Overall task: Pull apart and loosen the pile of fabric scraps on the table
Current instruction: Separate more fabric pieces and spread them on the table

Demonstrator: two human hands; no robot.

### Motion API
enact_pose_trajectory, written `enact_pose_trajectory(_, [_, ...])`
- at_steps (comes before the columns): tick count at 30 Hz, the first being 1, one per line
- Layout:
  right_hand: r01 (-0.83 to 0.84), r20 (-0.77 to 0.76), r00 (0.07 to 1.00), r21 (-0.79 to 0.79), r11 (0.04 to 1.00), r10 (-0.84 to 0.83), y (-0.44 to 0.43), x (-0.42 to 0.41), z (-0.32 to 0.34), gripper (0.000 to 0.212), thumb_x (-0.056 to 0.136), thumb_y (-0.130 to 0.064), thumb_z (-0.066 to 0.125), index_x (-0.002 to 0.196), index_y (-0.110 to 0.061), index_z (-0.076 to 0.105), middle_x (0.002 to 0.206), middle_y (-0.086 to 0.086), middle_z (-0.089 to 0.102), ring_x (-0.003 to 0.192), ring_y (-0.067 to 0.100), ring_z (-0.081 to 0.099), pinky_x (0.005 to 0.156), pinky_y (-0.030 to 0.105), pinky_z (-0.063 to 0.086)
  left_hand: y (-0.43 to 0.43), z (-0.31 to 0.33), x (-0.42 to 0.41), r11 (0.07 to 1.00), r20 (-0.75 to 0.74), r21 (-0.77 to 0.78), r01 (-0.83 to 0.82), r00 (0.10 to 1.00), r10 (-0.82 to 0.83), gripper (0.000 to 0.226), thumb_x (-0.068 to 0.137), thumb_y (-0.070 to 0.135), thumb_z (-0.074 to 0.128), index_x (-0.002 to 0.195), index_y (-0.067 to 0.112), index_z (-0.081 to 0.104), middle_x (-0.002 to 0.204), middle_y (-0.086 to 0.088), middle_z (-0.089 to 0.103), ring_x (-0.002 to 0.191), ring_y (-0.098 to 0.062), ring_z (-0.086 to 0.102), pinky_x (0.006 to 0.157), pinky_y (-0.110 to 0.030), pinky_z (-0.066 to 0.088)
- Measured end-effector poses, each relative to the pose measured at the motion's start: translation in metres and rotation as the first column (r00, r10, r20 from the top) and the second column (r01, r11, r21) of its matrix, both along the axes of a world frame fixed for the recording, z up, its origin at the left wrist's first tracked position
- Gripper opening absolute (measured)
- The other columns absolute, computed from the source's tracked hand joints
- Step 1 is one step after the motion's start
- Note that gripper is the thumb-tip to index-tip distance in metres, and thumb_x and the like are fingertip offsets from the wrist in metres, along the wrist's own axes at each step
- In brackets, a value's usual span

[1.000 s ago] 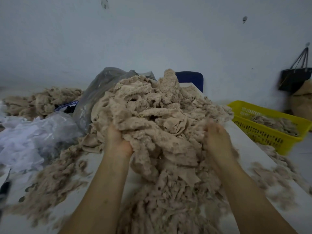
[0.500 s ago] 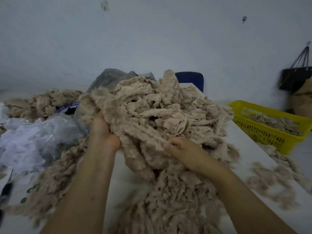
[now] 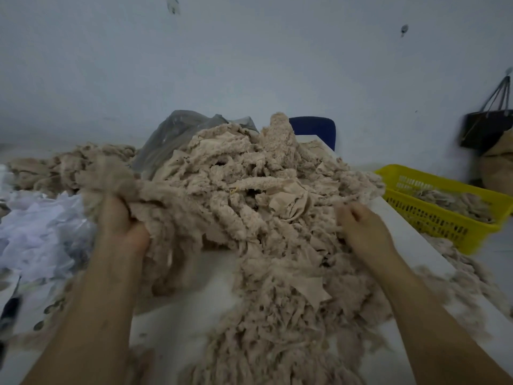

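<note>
Head view: left hand [image 3: 122, 222] clutches a clump pulled from the beige fabric scraps [image 3: 249, 190] heaped on the white table [image 3: 216, 270], right hand [image 3: 361, 232] curled against the heap's right side, its hold unclear, yellow basket [image 3: 433, 222] beyond

Pale wall [image 3: 249, 65], blue chair [image 3: 313, 130], hanging black bag [image 3: 485, 129].

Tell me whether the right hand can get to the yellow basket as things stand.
Likely yes. The right hand grips the scrap pile at its right edge, and the yellow basket sits just past the table on that side, only bare tabletop between them.
</note>
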State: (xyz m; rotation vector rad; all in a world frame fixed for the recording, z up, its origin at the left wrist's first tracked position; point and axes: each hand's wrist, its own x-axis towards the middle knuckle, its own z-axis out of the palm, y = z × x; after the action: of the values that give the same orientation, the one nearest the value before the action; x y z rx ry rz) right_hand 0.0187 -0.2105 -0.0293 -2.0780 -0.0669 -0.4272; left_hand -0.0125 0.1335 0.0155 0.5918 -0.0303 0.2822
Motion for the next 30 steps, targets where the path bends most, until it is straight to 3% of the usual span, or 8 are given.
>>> enact_pose_trajectory(3, [-0.168, -0.001, 0.985, -0.252, 0.953, 0.173, 0.042, 0.001, -0.004, 0.035, 0.098, -0.043, 0.048, 0.069, -0.023, 0.048, 0.068, -0.008, 0.049, 0.056, 0.001, 0.046, 0.054, 0.026, 0.034, -0.016, -0.008, 0.002, 0.988, -0.122, 0.143, 0.062, 0.992, -0.044, 0.072, 0.084, 0.058, 0.059, 0.133, 0.005, 0.056, 0.125, -0.020, 0.064, 0.117, -0.033, 0.063, 0.101, -0.050, 0.047])
enact_pose_trajectory(7, [-0.249, -0.074, 0.967, -0.459, 0.853, 0.242, 0.087, 0.022, -0.018, 0.032, 0.095, -0.051, 0.049, 0.112, -0.026, 0.060, 0.120, -0.006, 0.053, 0.120, 0.018, 0.047, 0.100, 0.037, 0.042, -0.040, -0.019, 0.002, 0.942, -0.339, 0.322, 0.092, 0.941, 0.024, 0.022, 0.092, 0.014, 0.061, 0.109, 0.000, 0.064, 0.089, -0.015, 0.076, 0.076, -0.023, 0.075, 0.053, -0.032, 0.059])
enact_pose_trajectory(10, [-0.303, -0.212, 0.952, -0.556, 0.774, 0.221, 0.107, 0.033, -0.022, 0.048, 0.096, -0.054, 0.048, 0.129, -0.020, 0.054, 0.137, 0.005, 0.044, 0.131, 0.028, 0.035, 0.106, 0.043, 0.036, -0.050, -0.023, -0.001, 0.922, -0.397, 0.367, 0.125, 0.917, 0.034, 0.027, 0.088, 0.016, 0.069, 0.113, 0.006, 0.066, 0.096, -0.016, 0.075, 0.082, -0.027, 0.074, 0.057, -0.039, 0.060])
enact_pose_trajectory(14, [-0.334, -0.132, 0.928, 0.123, 0.935, 0.349, 0.110, 0.028, 0.020, 0.023, 0.096, -0.038, 0.052, 0.083, -0.022, 0.062, 0.080, -0.004, 0.061, 0.071, 0.014, 0.056, 0.061, 0.027, 0.044, -0.038, -0.024, 0.001, 0.908, -0.327, 0.417, 0.024, 0.937, 0.125, 0.040, 0.081, 0.037, 0.074, 0.112, 0.013, 0.069, 0.109, -0.008, 0.073, 0.102, -0.026, 0.070, 0.090, -0.047, 0.055])
enact_pose_trajectory(17, [-0.330, 0.069, 0.929, 0.601, 0.728, 0.363, 0.095, 0.025, 0.068, 0.021, 0.082, -0.039, 0.058, 0.085, -0.018, 0.060, 0.082, 0.005, 0.056, 0.075, 0.022, 0.053, 0.068, 0.036, 0.049, -0.032, -0.026, 0.008, 0.954, -0.287, 0.286, 0.087, 0.958, -0.001, 0.026, 0.088, 0.036, 0.064, 0.086, 0.012, 0.071, 0.098, -0.004, 0.073, 0.091, -0.017, 0.070, 0.088, -0.038, 0.055])
enact_pose_trajectory(21, [-0.389, 0.108, 0.901, 0.630, 0.672, 0.421, 0.086, 0.022, 0.086, 0.013, 0.081, -0.030, 0.057, 0.084, -0.018, 0.051, 0.086, 0.006, 0.047, 0.083, 0.022, 0.042, 0.072, 0.043, 0.034, -0.054, -0.027, 0.007, 0.968, -0.211, 0.200, 0.154, 0.971, -0.111, 0.022, 0.095, 0.031, 0.053, 0.079, 0.016, 0.054, 0.063, 0.003, 0.056, 0.040, -0.006, 0.042, 0.040, -0.015, 0.039])
enact_pose_trajectory(27, [-0.359, 0.049, 0.903, 0.636, 0.684, 0.428, 0.083, 0.014, 0.068, 0.040, 0.080, -0.035, 0.062, 0.106, -0.004, 0.056, 0.113, 0.029, 0.061, 0.106, 0.042, 0.062, 0.094, 0.053, 0.052, -0.097, -0.026, -0.005, 0.841, -0.303, 0.380, 0.385, 0.911, -0.280, 0.037, 0.086, 0.041, 0.057, 0.084, 0.006, 0.069, 0.080, -0.009, 0.073, 0.033, -0.005, 0.036, 0.038, -0.016, 0.038])
enact_pose_trajectory(30, [-0.392, 0.067, 0.910, 0.454, 0.800, 0.409, 0.084, 0.005, 0.060, 0.026, 0.078, -0.044, 0.059, 0.086, -0.020, 0.052, 0.082, 0.002, 0.056, 0.077, 0.016, 0.057, 0.071, 0.028, 0.048, -0.109, -0.024, -0.007, 0.830, -0.279, 0.193, 0.523, 0.840, -0.465, 0.058, 0.089, 0.051, 0.052, 0.117, 0.002, 0.064, 0.074, -0.009, 0.071, 0.037, -0.005, 0.041, 0.039, -0.017, 0.042])
